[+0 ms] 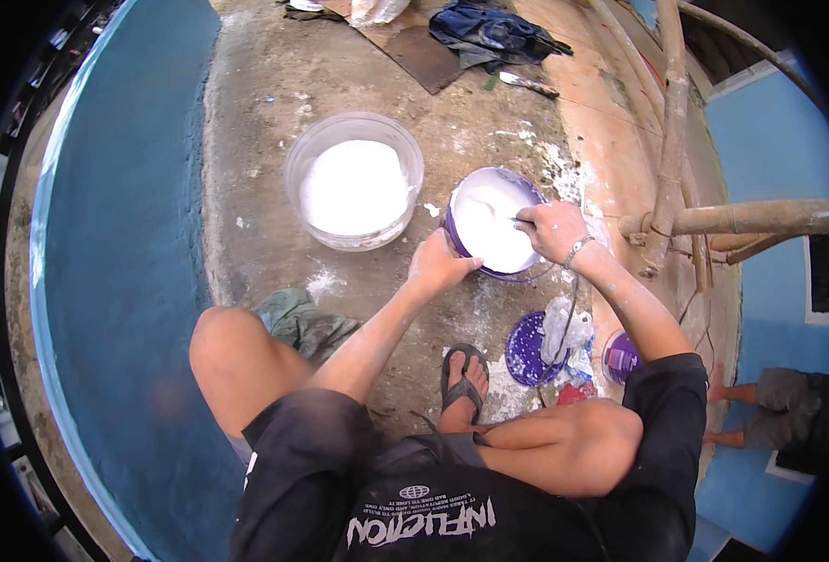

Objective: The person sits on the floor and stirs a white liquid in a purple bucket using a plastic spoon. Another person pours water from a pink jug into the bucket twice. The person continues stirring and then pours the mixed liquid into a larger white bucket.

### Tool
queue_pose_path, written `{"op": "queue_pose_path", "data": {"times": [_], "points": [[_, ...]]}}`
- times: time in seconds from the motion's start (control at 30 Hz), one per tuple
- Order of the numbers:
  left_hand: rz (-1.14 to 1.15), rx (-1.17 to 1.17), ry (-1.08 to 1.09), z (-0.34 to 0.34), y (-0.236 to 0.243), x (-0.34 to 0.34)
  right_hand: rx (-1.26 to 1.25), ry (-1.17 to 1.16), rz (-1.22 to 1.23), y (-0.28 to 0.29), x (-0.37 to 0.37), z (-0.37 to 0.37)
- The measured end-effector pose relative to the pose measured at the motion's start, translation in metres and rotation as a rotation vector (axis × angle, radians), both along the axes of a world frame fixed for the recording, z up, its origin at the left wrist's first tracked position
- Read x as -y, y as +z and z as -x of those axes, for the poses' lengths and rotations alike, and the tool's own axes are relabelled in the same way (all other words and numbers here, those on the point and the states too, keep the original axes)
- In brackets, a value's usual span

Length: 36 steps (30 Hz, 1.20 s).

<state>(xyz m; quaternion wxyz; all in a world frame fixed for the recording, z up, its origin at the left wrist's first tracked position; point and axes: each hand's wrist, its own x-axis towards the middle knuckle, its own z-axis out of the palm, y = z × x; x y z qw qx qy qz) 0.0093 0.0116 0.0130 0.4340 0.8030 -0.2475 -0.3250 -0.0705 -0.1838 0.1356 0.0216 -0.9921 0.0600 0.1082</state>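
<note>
A purple bucket (454, 225) of thick white paint (491, 225) stands tilted on the ground in front of me. My left hand (440, 262) grips its near left rim, thumb over the edge. Over the right side of the bucket, my right hand (555, 231) is closed round a thin dark tool whose end meets the paint; I cannot make out its kind. Left of the bucket sits a larger clear plastic tub (300, 192) with a white mass inside. Neither hand touches that tub.
By my sandalled foot lie a paint-spattered purple lid (525, 351), a crumpled plastic bag (569, 328) and a small purple can (620, 358). Bamboo poles (751, 218) stand at right, a blue wall (119, 262) at left. Another person's legs (761, 412) show far right. Dark cloth (489, 33) lies ahead.
</note>
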Motion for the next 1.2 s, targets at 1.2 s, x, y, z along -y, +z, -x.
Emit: {"op": "queue_pose_path", "data": {"times": [1.2], "points": [[-0.103,-0.168,0.076,-0.001,0.026,-0.009,-0.289,-0.399,-0.159,-0.015,0.028,0.009]]}}
